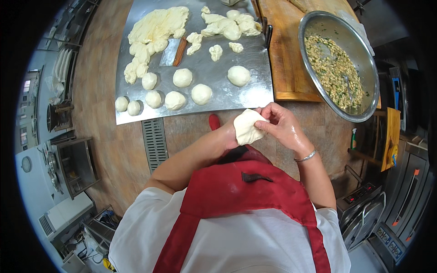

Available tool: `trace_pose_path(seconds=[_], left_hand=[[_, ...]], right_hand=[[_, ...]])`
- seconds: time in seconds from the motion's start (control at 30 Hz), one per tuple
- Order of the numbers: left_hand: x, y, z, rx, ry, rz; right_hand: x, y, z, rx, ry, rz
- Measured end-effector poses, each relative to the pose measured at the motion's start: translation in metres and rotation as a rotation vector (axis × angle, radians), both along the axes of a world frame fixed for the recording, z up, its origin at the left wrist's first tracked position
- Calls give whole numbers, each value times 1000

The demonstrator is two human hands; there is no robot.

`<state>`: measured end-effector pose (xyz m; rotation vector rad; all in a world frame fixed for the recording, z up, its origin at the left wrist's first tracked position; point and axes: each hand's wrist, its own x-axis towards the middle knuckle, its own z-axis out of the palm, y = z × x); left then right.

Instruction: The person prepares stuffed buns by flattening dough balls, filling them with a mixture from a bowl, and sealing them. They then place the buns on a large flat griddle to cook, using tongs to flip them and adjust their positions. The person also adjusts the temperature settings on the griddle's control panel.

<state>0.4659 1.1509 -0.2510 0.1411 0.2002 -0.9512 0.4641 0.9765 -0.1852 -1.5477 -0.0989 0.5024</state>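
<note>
A flattened piece of dough (250,128) lies over my left hand (233,133), which is mostly hidden beneath it. My right hand (280,123) pinches the dough's right edge between thumb and fingers. Beyond my hands, several round dough balls (201,94) rest along the near part of the steel tabletop (218,104). A large slab of raw dough (158,25) and smaller lumps (215,52) lie farther back, near a dough scraper with a wooden handle (179,52). To the right, a big metal bowl (371,78) holds a chopped filling with green bits (333,68) and a spoon (349,89).
A wooden worktop (290,78) adjoins the steel one on the right, under part of the bowl. Dark handles (268,36) stick up between them. On the floor is a drain grate (154,143). A green spray bottle (353,139) and ovens (403,191) stand at the right.
</note>
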Motion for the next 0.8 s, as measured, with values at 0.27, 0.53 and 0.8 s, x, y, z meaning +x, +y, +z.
trace_pose_path(seconds=[0.27, 0.53, 0.8], left_hand=[[0, -37, 35, 324, -48, -83], [7, -93, 62, 165, -78, 109], [54, -108, 70, 202, -93, 126]], right_hand=[[-4, -50, 19, -254, -183, -349], [-4, -83, 51, -693, -782, -475], [-47, -55, 40, -817, -887, -30]])
